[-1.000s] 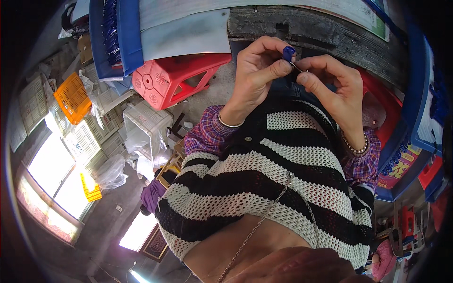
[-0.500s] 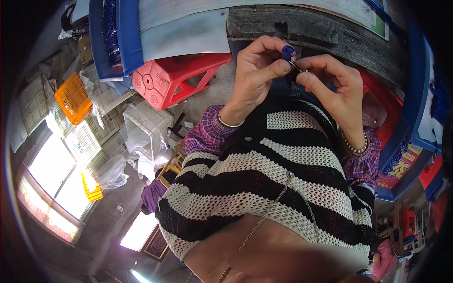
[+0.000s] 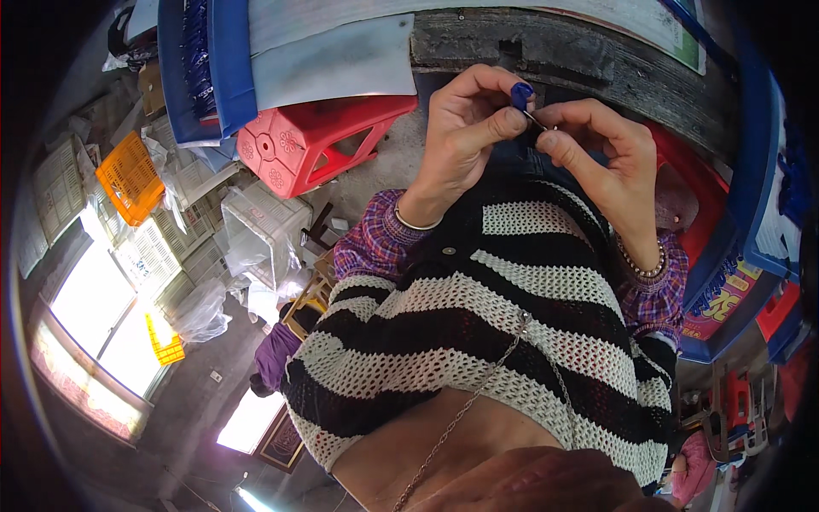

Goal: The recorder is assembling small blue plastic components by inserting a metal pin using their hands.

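Note:
In front of my body, my left hand (image 3: 465,128) is closed, thumb and forefinger pinching a small shiny dark-blue piece (image 3: 521,92). A thin dark metal pin (image 3: 536,121) runs from just under that piece toward my right hand (image 3: 606,158). My right thumb and forefinger are closed on the pin's other end, where a tiny bright spot shows. Whether the pin sits inside the blue piece or only touches it, I cannot tell. Both hands are raised near the bench edge, close to each other.
A worn dark wooden bench (image 3: 589,68) runs along the far side, with a pale metal sheet (image 3: 333,64) on its left. Blue bins (image 3: 232,68) flank me, the left one holding blue parts. A red stool (image 3: 286,149), an orange crate (image 3: 130,177) and white crates (image 3: 264,224) stand left.
My hands keep practically the same pose, the blue piece and pin still between them. The background has shifted very slightly in the picture.

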`<state>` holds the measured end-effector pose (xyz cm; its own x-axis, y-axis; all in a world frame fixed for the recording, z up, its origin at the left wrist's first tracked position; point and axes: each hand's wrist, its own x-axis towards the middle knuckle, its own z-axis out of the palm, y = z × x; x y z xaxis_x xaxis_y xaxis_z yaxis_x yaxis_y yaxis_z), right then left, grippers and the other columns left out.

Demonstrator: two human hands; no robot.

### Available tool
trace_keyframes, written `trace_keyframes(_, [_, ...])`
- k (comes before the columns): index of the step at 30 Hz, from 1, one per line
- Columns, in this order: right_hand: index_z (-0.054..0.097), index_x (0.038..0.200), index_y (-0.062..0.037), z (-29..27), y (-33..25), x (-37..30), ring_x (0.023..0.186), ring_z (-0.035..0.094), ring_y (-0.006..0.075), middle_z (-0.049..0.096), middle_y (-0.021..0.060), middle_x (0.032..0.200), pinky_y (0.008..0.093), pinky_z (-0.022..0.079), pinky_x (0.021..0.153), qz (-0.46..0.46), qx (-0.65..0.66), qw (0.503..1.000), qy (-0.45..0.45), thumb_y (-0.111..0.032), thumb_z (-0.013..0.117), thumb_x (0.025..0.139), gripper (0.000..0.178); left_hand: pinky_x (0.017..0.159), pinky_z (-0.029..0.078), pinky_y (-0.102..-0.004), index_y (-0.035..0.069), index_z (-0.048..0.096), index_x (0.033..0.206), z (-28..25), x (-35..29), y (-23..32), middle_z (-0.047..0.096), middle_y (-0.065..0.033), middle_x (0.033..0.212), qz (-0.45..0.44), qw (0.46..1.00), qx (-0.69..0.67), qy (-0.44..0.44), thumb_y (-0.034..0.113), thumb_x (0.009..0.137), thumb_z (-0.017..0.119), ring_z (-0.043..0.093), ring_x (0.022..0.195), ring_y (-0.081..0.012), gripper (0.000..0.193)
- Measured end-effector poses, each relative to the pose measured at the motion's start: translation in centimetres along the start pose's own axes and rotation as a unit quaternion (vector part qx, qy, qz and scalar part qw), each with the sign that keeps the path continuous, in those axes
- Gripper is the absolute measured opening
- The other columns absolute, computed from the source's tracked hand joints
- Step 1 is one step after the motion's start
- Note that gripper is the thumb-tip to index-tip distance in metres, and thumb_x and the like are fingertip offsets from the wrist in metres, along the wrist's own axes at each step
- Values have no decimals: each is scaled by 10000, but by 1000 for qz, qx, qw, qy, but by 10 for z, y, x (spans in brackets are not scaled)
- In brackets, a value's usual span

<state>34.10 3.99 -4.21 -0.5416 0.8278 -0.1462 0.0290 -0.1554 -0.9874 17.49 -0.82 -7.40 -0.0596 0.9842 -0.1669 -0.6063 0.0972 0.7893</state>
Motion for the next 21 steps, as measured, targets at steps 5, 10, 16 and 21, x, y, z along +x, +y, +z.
trace_keyframes(5, [639,931,22,1,1,0,629,554,54,637,27,735,178,435,578,4,-2,1000,1,-41,644,796,150,771,457,-230,21,579,967,-3,0,-2,601,-36,908,1,1000,1,-4,33,758,702,573,833,-106,243])
trace_keyframes(10, [638,929,23,0,0,0,630,554,55,639,28,741,179,436,580,1,-15,1000,-1,-41,644,798,146,772,458,-233,19,577,968,-2,0,-1,600,-38,905,-1,1000,1,-5,35,761,699,574,832,-108,240])
trace_keyframes(16, [638,929,24,1,1,1,628,555,57,641,33,748,180,437,576,1,-17,1000,-2,-41,644,799,146,767,464,-235,18,576,968,-2,0,-1,601,-39,902,1,1000,1,-3,38,763,698,577,826,-109,239])
trace_keyframes(21, [638,929,26,0,0,1,623,554,60,641,35,749,182,436,571,6,-12,1000,-2,-41,645,798,147,758,467,-229,18,577,969,-1,0,1,601,-38,901,-4,1000,6,0,39,763,698,577,821,-108,239])
